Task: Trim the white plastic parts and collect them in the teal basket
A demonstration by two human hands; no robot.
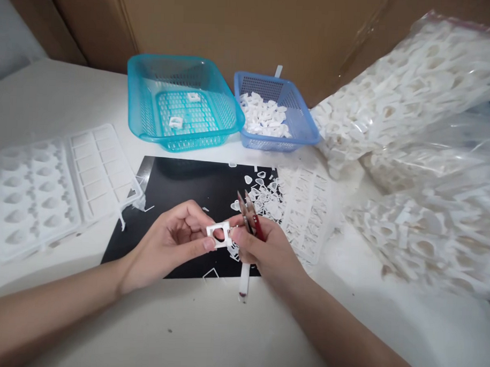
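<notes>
**Pinched on Both Sides, Seemingly for a Close Clean-Up**

Clamped at one side between thumb and fingertips of the left hand point(158, 247): a small white frame point(226, 235), held up over the near part of the black mat point(168, 191), with its hole turned roughly toward the camera. Wrapped in the right hand point(272, 248): red-handled snips point(256, 221), with blades pointing away from the body and slightly apart at the tips. Also on the right, thumb and forefinger together at the opposite edge of the frame (impossible to tell whether on the plastic itself or on a loose bit of it). Below that hand, a white rod point(244, 280), perhaps separate from the snips, perhaps not.

Probably in hand: picking at or checking an edge for leftover plastic, judging by the white scraps point(268, 200) heaped beside the right hand. Apparently not cutting at this instant, with the blades clear of the frame.

Beyond the mat, two similar pieces in a teal basket point(137, 97), likely for finished ones; just beside, a blue basket point(303, 113) with a pile of white parts.

Called for next, by the look of it: a firm left pinch, a small turn to expose any burr, then a careful snip or, if already clean, a reach toward the teal basket.
</notes>
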